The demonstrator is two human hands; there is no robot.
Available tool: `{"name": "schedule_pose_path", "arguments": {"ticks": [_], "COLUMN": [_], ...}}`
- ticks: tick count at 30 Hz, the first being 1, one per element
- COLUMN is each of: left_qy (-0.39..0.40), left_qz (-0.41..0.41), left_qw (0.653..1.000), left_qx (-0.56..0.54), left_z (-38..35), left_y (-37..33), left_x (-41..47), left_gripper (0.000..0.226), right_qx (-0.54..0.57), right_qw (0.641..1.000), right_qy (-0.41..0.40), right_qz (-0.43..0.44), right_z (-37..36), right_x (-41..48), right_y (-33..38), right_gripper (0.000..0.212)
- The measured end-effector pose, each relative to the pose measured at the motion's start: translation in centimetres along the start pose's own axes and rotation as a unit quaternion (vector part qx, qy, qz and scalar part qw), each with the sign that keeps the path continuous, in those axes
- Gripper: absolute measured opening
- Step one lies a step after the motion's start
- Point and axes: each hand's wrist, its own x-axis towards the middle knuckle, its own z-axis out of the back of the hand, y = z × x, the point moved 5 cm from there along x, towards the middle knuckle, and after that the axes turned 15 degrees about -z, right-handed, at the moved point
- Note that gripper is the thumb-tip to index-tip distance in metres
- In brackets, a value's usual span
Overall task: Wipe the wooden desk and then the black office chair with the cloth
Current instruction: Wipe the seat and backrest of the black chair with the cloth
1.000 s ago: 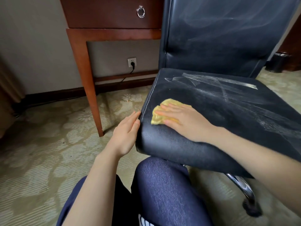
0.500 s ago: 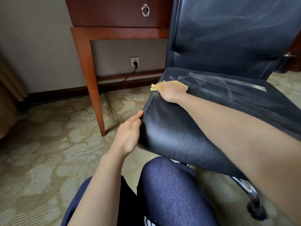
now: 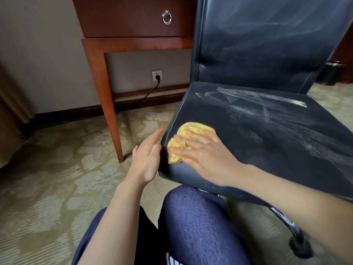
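At the near left corner of the seat (image 3: 267, 134), about eight o'clock on its surface, the yellow cloth (image 3: 191, 130) lies bunched under the right hand (image 3: 208, 157). That hand's fingers (image 3: 183, 139) are spread flat and press the cloth onto the black leather rather than gripping it. The left hand (image 3: 147, 161) stands at nine o'clock of that corner with its fingers straight and close together. Its palm is against or just beside the seat's side; I cannot tell whether it truly touches. The wooden desk (image 3: 133, 44) stands at eleven o'clock, behind the black office chair (image 3: 267, 44), and neither hand is on it, so the work seems to be on the chair part of the task. Pale dusty streaks (image 3: 257, 96) cross the seat toward one and two o'clock, and the backrest (image 3: 277, 25) at twelve shows a faint haze too. To do this step well, I judge the cloth wants even pressure and long overlapping strokes from the corner out toward those streaks. The left hand should brace the seat so the chair does not swivel or roll on its castor (image 3: 300, 245). A bunched cloth covers little, so opening it out would help.
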Motion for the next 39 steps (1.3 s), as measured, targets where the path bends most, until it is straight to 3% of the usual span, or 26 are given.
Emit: {"name": "schedule_pose_path", "arguments": {"ticks": [3, 9, 13, 17, 24, 28, 32, 35, 39], "left_qy": [0.011, 0.031, 0.059, 0.056, 0.048, 0.018, 0.016, 0.016, -0.035], "left_qz": [0.0, 0.04, 0.061, 0.07, 0.077, 0.085, 0.092, 0.121, 0.137], "left_qw": [1.0, 0.999, 0.994, 0.993, 0.993, 0.994, 0.995, 0.99, 0.988], "left_qx": [0.006, -0.01, -0.061, -0.08, -0.074, -0.069, 0.019, 0.072, 0.069], "left_z": [0.0, -0.2, -0.4, -0.3, -0.3, 0.2, 0.7, 1.1, 1.6], "left_y": [-0.1, 0.4, 0.6, 1.1, 1.2, 0.8, 0.3, 0.7, 1.9], "left_x": [0.0, 0.1, -0.1, -0.1, 0.1, 0.2, -0.5, -0.9, -0.8], "left_gripper": [0.062, 0.067, 0.082, 0.082, 0.083, 0.073, 0.059, 0.034, 0.055], "right_qx": [-0.053, -0.103, -0.072, -0.043, 0.062, 0.038, -0.013, -0.039, -0.027], "right_qw": [0.997, 0.992, 0.988, 0.982, 0.98, 0.985, 0.995, 0.996, 0.993], "right_qy": [-0.059, -0.078, -0.081, -0.034, 0.023, 0.029, 0.004, -0.052, -0.093], "right_qz": [0.008, -0.001, -0.11, -0.182, -0.185, -0.169, -0.101, -0.065, -0.061], "right_z": [0.3, -0.7, 1.2, 1.6, 0.9, 0.4, -0.7, -0.8, -0.8], "right_x": [-3.0, -8.2, -9.0, -5.1, 5.6, 8.7, 6.3, 2.4, -2.7], "right_y": [0.0, -2.5, -6.2, -8.3, -5.7, -1.6, 3.1, 4.6, 3.8], "right_gripper": [0.038, 0.039, 0.05, 0.041, 0.04, 0.039, 0.034, 0.031, 0.036]}}
